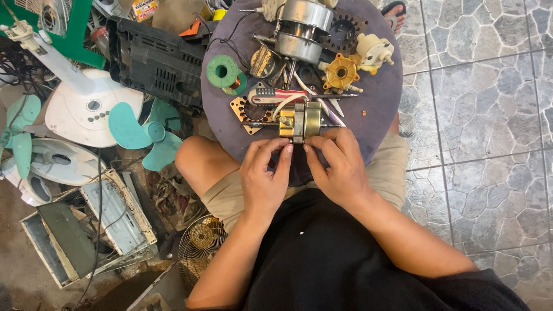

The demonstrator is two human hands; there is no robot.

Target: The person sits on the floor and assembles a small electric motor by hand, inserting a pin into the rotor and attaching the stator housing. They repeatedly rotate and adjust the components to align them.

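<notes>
Head view: left hand (264,178) and right hand (340,170) both pinch the brass-coloured metal fan motor core (299,121), at 6 o'clock on the round purple desk (374,103); green wire spool (223,71) at 10 o'clock.

On my round stool (374,109) lie a green wire spool (222,71), a silver motor (300,31), a yellow gear housing (341,73) and a cream part (374,52); left of it sits a black casing (155,60); beyond that a white fan base (92,109) and teal blades (141,132); near my knee a wire fan guard (201,242) and an opened metal box (86,227); grey stone tiles (478,115) to my right.
</notes>
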